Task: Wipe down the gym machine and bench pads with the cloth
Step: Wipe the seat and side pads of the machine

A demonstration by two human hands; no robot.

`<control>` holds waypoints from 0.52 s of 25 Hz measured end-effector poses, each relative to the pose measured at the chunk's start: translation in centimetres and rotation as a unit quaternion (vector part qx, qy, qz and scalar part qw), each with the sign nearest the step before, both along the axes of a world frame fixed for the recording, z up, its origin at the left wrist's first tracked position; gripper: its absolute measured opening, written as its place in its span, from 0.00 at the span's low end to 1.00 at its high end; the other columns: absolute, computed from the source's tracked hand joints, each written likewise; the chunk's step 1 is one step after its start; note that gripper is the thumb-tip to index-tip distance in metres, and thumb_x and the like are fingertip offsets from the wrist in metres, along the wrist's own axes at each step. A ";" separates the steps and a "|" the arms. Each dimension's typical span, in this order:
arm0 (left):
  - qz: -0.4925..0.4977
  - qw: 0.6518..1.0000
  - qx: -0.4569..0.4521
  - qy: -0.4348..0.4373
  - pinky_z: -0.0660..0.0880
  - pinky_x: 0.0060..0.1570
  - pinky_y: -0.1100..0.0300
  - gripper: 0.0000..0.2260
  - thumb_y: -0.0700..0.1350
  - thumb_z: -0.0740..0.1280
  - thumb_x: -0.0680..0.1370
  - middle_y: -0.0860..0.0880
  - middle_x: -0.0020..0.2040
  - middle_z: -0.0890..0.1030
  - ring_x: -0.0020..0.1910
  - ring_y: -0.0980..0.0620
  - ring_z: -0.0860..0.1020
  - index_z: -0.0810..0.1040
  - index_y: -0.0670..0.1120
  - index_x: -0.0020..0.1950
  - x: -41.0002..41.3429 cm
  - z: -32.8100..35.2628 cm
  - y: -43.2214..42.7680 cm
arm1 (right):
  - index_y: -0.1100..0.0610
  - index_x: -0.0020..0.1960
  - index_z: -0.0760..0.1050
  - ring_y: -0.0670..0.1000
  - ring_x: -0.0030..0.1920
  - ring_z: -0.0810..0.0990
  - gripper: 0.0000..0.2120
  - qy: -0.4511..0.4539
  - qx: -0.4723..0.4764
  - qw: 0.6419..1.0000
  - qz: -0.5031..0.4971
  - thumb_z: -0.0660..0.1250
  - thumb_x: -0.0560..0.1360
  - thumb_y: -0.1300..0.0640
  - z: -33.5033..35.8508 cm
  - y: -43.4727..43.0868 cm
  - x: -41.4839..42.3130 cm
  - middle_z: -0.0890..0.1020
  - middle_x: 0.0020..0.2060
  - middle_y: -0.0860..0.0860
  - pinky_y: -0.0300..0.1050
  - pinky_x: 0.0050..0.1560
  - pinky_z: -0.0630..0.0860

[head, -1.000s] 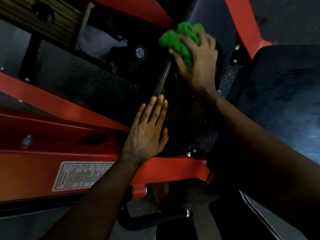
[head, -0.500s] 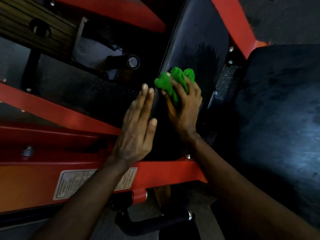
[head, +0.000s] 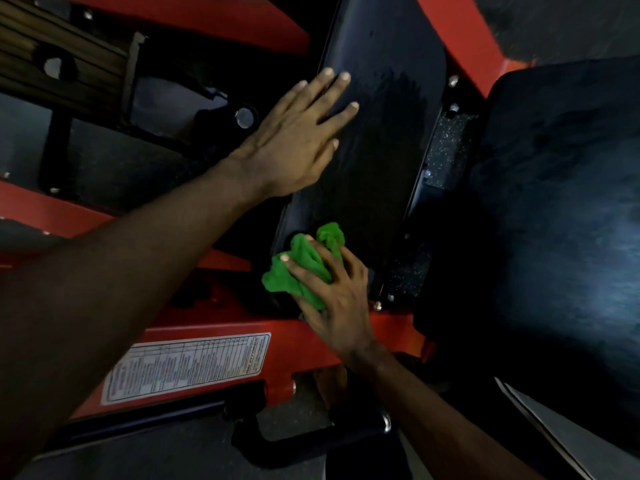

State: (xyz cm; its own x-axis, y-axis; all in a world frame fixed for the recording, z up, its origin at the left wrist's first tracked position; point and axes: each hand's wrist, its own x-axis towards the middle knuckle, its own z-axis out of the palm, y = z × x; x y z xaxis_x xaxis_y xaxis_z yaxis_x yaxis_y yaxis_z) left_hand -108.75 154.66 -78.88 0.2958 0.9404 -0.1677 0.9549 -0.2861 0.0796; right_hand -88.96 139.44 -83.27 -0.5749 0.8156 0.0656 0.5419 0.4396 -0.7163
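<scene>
Cloth in right hand at pad lower edge; left hand flat above.

Right hand with cloth has slid from the pad's top to its bottom end. Left hand has moved up from the pad's lower edge and now lies flat on its upper part.

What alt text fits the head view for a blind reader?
A right hand holds a bunched green cloth against the lower end of a black pad, while the left hand lies flat higher up on it. Red frame runs alongside.
</scene>
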 end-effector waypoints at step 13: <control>0.046 0.997 0.021 -0.061 0.51 0.78 0.46 0.24 0.49 0.56 0.82 0.41 0.81 0.57 0.80 0.41 0.52 0.65 0.46 0.79 0.9 -0.7 -0.3 | 0.36 0.71 0.69 0.58 0.67 0.66 0.23 -0.001 -0.072 0.994 -0.088 0.65 0.76 0.43 1.8 1.4 -3.1 0.69 0.69 0.47 0.59 0.62 0.68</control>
